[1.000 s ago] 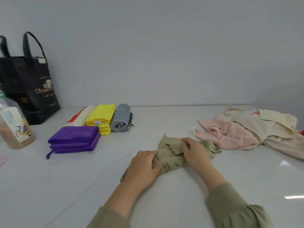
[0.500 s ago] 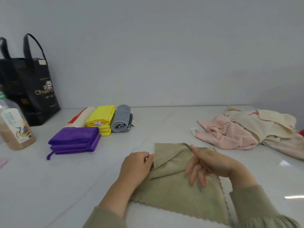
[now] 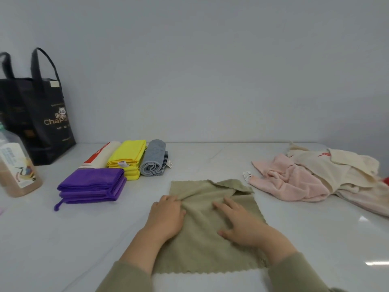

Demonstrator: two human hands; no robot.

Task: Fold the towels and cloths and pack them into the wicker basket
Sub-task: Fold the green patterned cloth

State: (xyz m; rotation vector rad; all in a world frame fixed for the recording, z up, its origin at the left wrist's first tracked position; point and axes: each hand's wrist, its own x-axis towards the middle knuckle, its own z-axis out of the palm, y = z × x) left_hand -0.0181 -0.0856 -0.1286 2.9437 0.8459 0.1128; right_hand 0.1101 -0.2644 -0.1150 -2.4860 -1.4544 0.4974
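An olive-green cloth with a scalloped edge lies spread on the white table in front of me, its far right corner turned over. My left hand rests on the cloth's left edge, fingers curled over a ridge of fabric. My right hand lies flat on the cloth's middle with fingers straight. To the left sit a folded purple cloth, a folded yellow cloth, a rolled grey towel and a cream towel with a red stripe. No wicker basket is in view.
A heap of unfolded pink cloth and cream cloths lies at the right. A black tote bag stands at the back left against the wall. A plastic bottle of brown liquid stands at the left edge.
The olive cloth went from a crumpled bundle to lying spread out flat. Both hands moved apart and toward me, now lying on top of it.
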